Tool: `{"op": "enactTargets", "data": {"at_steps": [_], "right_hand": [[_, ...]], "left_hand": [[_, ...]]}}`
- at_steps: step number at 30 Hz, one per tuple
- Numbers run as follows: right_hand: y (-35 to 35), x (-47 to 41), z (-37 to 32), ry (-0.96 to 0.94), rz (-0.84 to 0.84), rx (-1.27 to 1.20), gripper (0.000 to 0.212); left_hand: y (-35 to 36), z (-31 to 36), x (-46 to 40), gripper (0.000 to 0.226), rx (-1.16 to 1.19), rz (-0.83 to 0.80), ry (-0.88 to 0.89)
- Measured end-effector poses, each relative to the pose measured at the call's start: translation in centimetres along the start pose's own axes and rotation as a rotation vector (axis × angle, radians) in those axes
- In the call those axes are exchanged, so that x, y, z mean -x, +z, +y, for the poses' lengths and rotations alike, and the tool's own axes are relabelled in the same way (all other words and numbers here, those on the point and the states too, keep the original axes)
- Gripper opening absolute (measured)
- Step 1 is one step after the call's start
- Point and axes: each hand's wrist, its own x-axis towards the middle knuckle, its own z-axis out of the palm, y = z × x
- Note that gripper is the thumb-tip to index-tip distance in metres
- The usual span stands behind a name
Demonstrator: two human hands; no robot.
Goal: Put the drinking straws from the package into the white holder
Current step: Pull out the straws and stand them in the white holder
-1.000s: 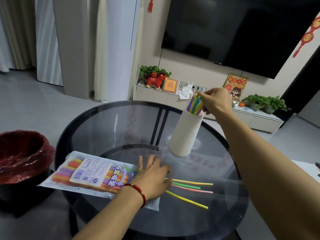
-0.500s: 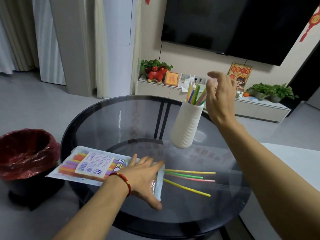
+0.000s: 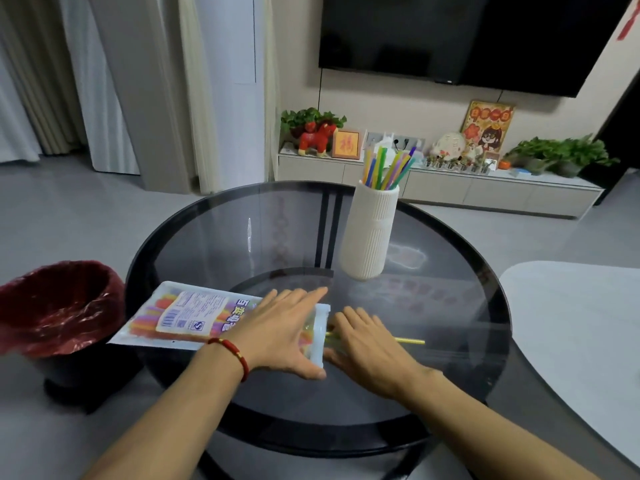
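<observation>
The straw package (image 3: 187, 315) lies flat at the near left of the round glass table (image 3: 460, 244), its open end pointing right. My left hand (image 3: 277, 327) presses flat on that open end, fingers straight. Just to its right, my right hand (image 3: 367, 344) lies palm down over the loose straws on the glass, fingertips at the package mouth. Only the tip of a yellow straw (image 3: 410, 340) shows beyond it. Toward the back of the table stands the ribbed white holder (image 3: 372, 233), with several coloured straws (image 3: 388, 166) upright in it.
A bin with a red liner (image 3: 59, 306) sits on the floor left of the table. A white tabletop (image 3: 571, 323) juts in at the right. Behind the table runs a low cabinet (image 3: 450, 188) with plants and ornaments.
My right hand has come down from the holder to the loose straws beside the package mouth. My left hand stays on the package.
</observation>
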Motion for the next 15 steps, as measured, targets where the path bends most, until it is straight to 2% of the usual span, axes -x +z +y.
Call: {"op": "enactTargets", "data": {"at_steps": [2,6,11,15], "right_hand": [[0.0,-0.1,-0.2,-0.027,0.001,-0.075,0.039],[-0.4,0.2,0.3,-0.080,0.001,-0.051,0.016],[-3.5,1.2,3.1,-0.006,-0.100,0.033,0.021],[-6.7,3.8,5.2,0.056,-0.078,0.181,0.029]], "left_hand": [[-0.2,-0.3,0.1,0.127,0.015,0.025,-0.006],[-0.2,-0.8,0.4,0.125,0.007,0.035,-0.011],[-0.1,-1.3,0.8,0.124,-0.035,-0.024,-0.085],[0.1,-0.5,0.6,0.120,-0.028,-0.123,-0.103]]}}
